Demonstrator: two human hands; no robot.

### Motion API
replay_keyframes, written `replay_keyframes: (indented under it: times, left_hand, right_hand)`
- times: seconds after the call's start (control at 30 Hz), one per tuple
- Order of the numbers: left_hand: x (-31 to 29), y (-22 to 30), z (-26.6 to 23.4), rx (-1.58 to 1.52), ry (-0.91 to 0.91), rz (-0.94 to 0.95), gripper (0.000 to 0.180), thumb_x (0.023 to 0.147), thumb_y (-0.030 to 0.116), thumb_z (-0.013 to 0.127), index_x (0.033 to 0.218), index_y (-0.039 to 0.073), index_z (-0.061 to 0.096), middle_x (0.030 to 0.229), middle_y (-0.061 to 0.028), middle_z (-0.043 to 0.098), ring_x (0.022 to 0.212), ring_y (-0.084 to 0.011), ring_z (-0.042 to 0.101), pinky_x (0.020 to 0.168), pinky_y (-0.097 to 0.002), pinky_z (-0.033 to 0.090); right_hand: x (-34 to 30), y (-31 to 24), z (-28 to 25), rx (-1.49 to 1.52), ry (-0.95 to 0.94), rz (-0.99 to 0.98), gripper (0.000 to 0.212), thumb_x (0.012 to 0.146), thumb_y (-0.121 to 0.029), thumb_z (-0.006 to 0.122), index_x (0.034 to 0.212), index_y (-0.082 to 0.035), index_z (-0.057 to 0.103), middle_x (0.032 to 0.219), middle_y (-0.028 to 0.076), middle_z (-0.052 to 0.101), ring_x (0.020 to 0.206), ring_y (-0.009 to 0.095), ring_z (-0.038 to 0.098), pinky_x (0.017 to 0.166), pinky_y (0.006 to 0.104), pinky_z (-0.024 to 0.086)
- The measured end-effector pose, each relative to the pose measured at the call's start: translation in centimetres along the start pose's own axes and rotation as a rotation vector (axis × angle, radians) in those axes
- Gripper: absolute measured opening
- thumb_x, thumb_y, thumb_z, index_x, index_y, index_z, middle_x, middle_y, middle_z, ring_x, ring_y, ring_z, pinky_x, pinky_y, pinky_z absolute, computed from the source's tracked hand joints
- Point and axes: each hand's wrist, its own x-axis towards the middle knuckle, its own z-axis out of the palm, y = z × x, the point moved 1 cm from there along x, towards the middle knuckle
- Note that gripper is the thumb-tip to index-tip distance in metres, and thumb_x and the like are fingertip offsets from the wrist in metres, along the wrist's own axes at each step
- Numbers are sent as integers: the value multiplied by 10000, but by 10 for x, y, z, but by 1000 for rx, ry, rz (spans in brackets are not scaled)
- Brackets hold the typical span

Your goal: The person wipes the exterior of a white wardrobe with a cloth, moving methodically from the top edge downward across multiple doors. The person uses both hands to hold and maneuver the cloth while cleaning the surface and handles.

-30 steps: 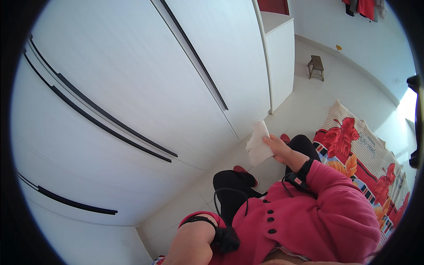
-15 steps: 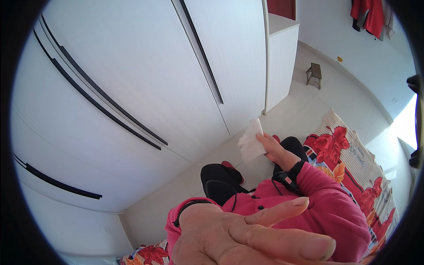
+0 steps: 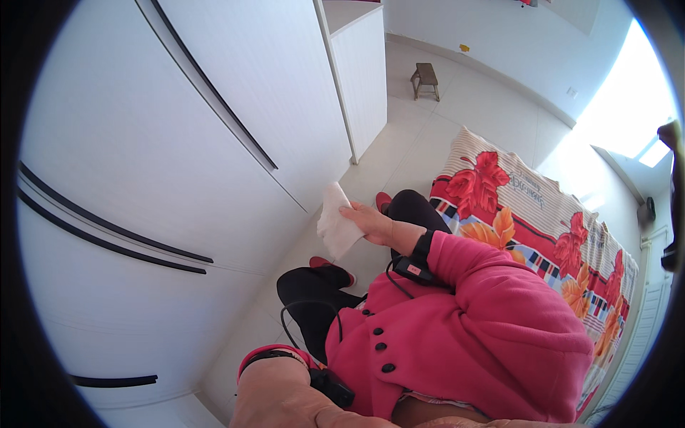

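In the head view, a person's right hand (image 3: 372,222) pinches a white tissue (image 3: 337,225) just right of the wardrobe (image 3: 178,164), seemingly apart from it; the tissue is already in hand, unused on any surface. Farther down beside the wardrobe, the cropped left hand (image 3: 282,392) hides its grip: cannot tell.

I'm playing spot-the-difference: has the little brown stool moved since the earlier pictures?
No. The whole view shifted, but the stool keeps its place against the yellow patch and white cabinet.
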Motion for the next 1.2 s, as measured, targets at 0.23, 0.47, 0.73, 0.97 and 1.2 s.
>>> replay_keyframes:
  times: [0.23, 0.47, 0.73, 0.97, 1.2]
  left_hand:
    - [-1, -12, 3, 32, 31, 57, 500, 1069, 451, 363, 1421, 100, 423, 1401, -140, 471, 1296, -400, 435, 1156, -654, 135]
    - [-1, -17, 3, 70, 62, 100, 551, 1068, 481, 347, 1377, 40, 463, 1334, -194, 525, 1232, -412, 503, 1149, -651, 178]
    - [-8, -14, 2, 109, 104, 148, 629, 1066, 515, 328, 1327, -28, 508, 1257, -255, 586, 1158, -426, 581, 1141, -648, 228]
    - [-12, -28, -15, -200, -50, 58, 849, 1011, 662, 277, 1235, -109, 552, 1169, -258, 624, 1025, -398, 630, 1064, -526, 388]
    - [0, -14, 6, -747, -17, -2, 775, 1016, 643, 327, 1157, -91, 535, 1089, -176, 603, 987, -259, 614, 860, -355, 487]
  right_hand:
    - [7, 7, -5, -64, 60, 1, 444, 1025, -256, 506, 1397, -22, 441, 1251, 117, 624, 1128, 237, 632, 970, 395, 516]
    - [11, 11, -10, -62, 68, 7, 430, 1030, -238, 515, 1398, -26, 449, 1257, 113, 619, 1138, 224, 624, 993, 386, 507]
    - [12, 13, -16, 2, 23, 23, 418, 1036, -236, 498, 1390, -21, 443, 1256, 132, 619, 1129, 248, 628, 976, 408, 516]
    - [15, 12, -24, 32, 36, 32, 350, 1049, -195, 488, 1342, -3, 488, 1181, 138, 655, 1054, 254, 670, 916, 396, 564]
    - [12, 6, -23, -14, -25, 59, 382, 1042, -231, 496, 1350, -6, 478, 1220, 149, 640, 1091, 294, 662, 938, 444, 560]
